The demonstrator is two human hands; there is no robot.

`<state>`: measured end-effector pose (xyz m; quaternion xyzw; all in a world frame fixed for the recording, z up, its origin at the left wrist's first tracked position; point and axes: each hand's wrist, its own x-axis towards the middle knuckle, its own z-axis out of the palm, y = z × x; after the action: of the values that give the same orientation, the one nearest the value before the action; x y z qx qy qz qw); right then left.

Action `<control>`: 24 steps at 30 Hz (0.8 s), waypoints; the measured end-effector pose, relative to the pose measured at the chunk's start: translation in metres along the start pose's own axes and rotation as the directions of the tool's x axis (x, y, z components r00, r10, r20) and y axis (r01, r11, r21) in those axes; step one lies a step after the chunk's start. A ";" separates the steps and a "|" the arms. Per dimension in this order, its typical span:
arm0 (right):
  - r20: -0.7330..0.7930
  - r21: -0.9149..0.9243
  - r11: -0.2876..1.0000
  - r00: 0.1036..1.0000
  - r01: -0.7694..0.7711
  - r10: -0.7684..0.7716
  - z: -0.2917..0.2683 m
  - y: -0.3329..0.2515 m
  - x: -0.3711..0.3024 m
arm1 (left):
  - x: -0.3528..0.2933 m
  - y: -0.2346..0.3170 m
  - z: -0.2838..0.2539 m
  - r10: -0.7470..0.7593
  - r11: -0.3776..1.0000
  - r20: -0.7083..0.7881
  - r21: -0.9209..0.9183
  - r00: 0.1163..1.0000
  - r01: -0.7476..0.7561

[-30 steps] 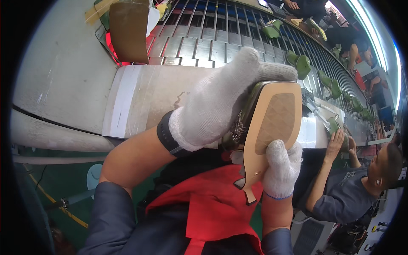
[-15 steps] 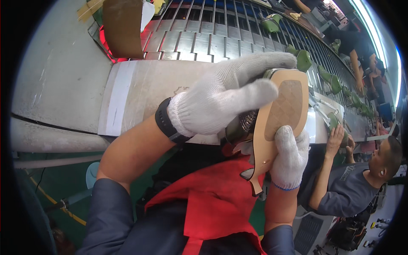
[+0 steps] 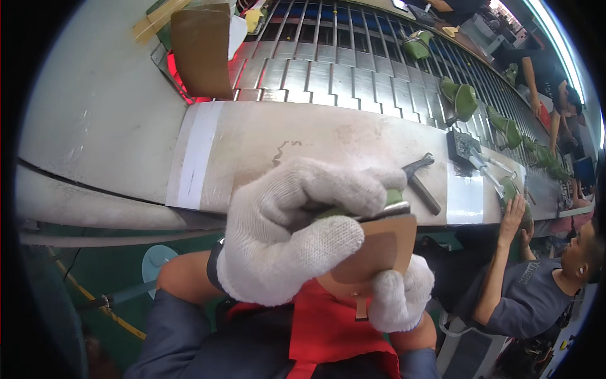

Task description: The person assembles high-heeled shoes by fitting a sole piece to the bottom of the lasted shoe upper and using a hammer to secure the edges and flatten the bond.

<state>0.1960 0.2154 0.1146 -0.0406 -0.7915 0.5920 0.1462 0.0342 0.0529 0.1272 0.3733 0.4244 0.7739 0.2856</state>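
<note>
A green shoe (image 3: 372, 256) with a tan sole is held between my two white-gloved hands, its sole tilted up toward me. My left hand (image 3: 284, 230) grips it by the toe end, fingers curled over the green upper and thumb by the sole. My right hand (image 3: 401, 294) is closed round its other side, thumb against the sole's edge. Most of the upper is hidden behind the sole and my left glove. A hammer (image 3: 423, 183) lies on the pale work board (image 3: 252, 142) just beyond the shoe.
Beyond the board runs a slatted metal conveyor (image 3: 347, 76) carrying several green shoes (image 3: 466, 101). A black block (image 3: 464, 148) sits at the board's right, beside brushes (image 3: 489, 174). A brown sheet (image 3: 202, 54) stands at the far left. On the right, a co-worker (image 3: 530, 278) handles another green shoe.
Both hands have brought the shoe lower and closer to me, tipping its sole away from upright. My left fingers, earlier stretched along it, are now curled over the toe. The hammer has come into sight.
</note>
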 end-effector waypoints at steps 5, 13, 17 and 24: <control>0.076 -0.120 0.977 0.983 0.177 -0.168 0.016 0.007 0.000 | -0.011 0.013 0.002 0.005 0.992 -0.131 0.126 0.991 0.012; 0.110 -0.153 0.967 0.976 0.204 -0.189 0.033 -0.001 0.008 | -0.008 0.031 0.000 0.068 0.929 -0.143 0.370 0.987 -0.010; 0.161 -0.195 0.934 0.949 0.299 -0.270 0.034 -0.008 0.023 | -0.005 0.034 -0.002 0.078 0.950 -0.270 0.312 0.960 0.010; 0.109 -0.173 0.966 0.979 0.190 -0.173 0.029 -0.007 0.036 | -0.004 0.028 -0.010 0.203 0.787 -0.301 0.617 0.932 0.028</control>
<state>0.1542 0.1950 0.1200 0.0465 -0.8488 0.5021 0.1586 0.0251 0.0319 0.1467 0.3207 0.6775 0.6612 0.0323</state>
